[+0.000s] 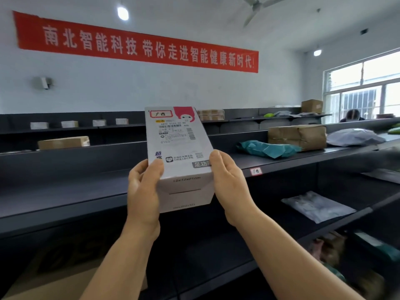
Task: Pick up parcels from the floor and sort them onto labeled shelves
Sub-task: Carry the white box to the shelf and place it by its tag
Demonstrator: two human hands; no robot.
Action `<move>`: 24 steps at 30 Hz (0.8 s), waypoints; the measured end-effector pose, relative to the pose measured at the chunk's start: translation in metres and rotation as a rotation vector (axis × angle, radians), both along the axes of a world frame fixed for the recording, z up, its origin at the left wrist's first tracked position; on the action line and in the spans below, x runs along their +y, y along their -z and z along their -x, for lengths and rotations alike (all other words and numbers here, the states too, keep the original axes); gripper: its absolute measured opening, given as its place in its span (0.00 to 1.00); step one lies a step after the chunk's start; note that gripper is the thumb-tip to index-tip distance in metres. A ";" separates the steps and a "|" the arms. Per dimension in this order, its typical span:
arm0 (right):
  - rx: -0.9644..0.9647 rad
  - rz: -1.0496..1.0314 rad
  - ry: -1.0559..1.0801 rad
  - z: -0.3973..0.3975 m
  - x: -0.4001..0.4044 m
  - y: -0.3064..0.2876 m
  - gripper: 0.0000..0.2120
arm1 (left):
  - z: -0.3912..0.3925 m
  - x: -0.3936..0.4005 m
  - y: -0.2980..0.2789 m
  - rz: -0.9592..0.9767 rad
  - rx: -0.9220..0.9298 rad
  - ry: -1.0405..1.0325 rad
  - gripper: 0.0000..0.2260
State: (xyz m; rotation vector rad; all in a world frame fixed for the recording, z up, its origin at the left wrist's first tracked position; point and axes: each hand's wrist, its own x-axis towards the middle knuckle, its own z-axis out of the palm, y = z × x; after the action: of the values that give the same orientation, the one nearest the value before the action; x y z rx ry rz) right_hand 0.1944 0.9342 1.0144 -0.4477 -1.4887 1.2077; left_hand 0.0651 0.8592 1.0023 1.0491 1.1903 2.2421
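Both hands clasp white parcel between them, near end.

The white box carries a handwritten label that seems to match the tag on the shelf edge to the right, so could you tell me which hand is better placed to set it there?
Probably the right hand: it grips the white box on the side nearest the shelf tag.
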 end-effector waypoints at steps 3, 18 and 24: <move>0.004 -0.022 0.014 0.001 0.006 0.005 0.12 | 0.005 0.007 0.005 0.000 0.021 0.025 0.30; 0.096 -0.044 0.160 -0.065 0.139 0.001 0.17 | -0.073 0.127 -0.005 0.114 0.141 0.146 0.44; -0.060 -0.114 0.077 -0.092 0.250 -0.035 0.14 | -0.096 0.227 -0.044 0.212 0.123 0.167 0.38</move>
State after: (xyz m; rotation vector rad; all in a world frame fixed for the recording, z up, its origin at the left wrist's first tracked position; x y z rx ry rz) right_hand 0.2864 1.1837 1.0492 -0.4635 -1.5683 1.0515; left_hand 0.1614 1.0865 1.0463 1.1676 1.3066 1.9024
